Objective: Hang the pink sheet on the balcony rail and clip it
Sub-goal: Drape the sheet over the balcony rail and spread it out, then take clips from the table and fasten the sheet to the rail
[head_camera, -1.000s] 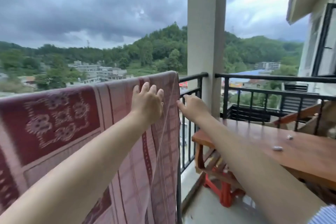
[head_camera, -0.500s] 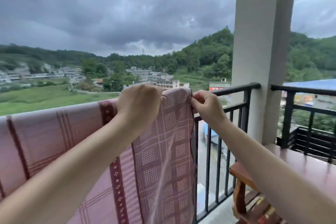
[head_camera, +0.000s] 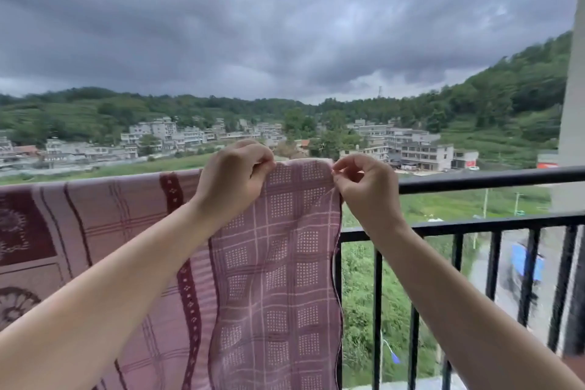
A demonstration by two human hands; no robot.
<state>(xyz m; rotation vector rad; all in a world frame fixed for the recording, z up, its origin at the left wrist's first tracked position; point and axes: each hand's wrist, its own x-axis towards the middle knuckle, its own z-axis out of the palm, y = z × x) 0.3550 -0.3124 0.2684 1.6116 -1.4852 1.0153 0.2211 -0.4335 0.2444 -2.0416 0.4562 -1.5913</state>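
Over the black balcony rail point(head_camera: 487, 180) hangs the pink sheet point(head_camera: 275, 279), draped from the top bar and falling down past the lower edge of the view. Its cloth is dusty pink with darker maroon weaving: the right-hand part shows a grid of thin pale lines framing squares filled with small white dots, a narrow maroon band with tiny diamond marks runs down beside it, and further left lie broad maroon panels with pale ornamental figures and thin stripes. The sheet's right edge hangs free in a slightly wavy line, just beside the upright bars of the rail.

Both hands hold the sheet's top edge where it crosses the top bar. The left hand point(head_camera: 232, 179) has its fingers curled, pinching the fold of cloth at the top. The right hand point(head_camera: 368, 188) pinches the upper right corner of the sheet between thumb and fingertips, its other fingers bent.

Beyond the rail lie green fields, pale buildings point(head_camera: 414, 149), wooded hills and a heavy grey sky. A pale pillar point(head_camera: 574, 136) stands at the right edge.
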